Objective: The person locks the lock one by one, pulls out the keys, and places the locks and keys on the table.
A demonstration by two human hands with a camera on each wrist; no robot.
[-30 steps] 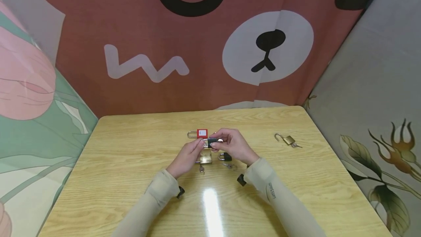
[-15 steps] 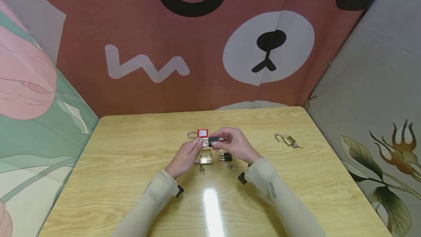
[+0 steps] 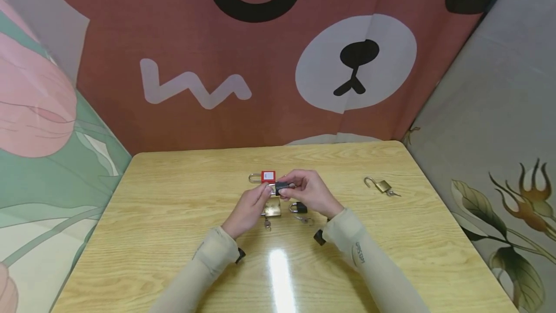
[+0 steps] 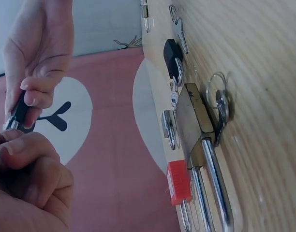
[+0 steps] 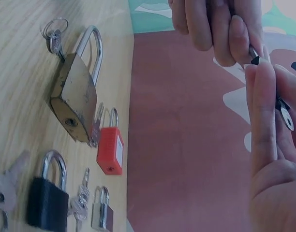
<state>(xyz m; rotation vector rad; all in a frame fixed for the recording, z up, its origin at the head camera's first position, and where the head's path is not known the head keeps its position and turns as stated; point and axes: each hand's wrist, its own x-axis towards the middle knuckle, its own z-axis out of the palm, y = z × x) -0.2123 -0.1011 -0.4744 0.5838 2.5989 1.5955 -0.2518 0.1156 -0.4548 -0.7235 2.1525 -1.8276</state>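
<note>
Black padlock (image 3: 280, 186) between left hand (image 3: 246, 208) and right hand (image 3: 312, 191), only partly visible.

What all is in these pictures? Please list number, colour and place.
Table: 1, yellowish wood, centre.
Held padlock: 1, black and silver, raised, centre.
Key: 1, silver, at held padlock's end.
Red padlock: 1, red, table, far middle.
Large padlock: 1, brass, table, nearer than the red one.
Black padlock: 1, black, table, right of the large one.
Small padlock: 1, silvery, table, near the red one.
Open padlock: 1, brass, table's right part.
Other keys: several, silver, beside padlocks; count unclear.
Bear backdrop: 1, reddish-brown, behind table.
Flowered hangings: 2, pinkish-green and grey, either side.
Wrist pieces: 2, black, at wrists.
Sleeves: 2, beige, forearms.
Left hand: 1, bare, gripping held padlock.
Right hand: 1, bare, likewise.
</note>
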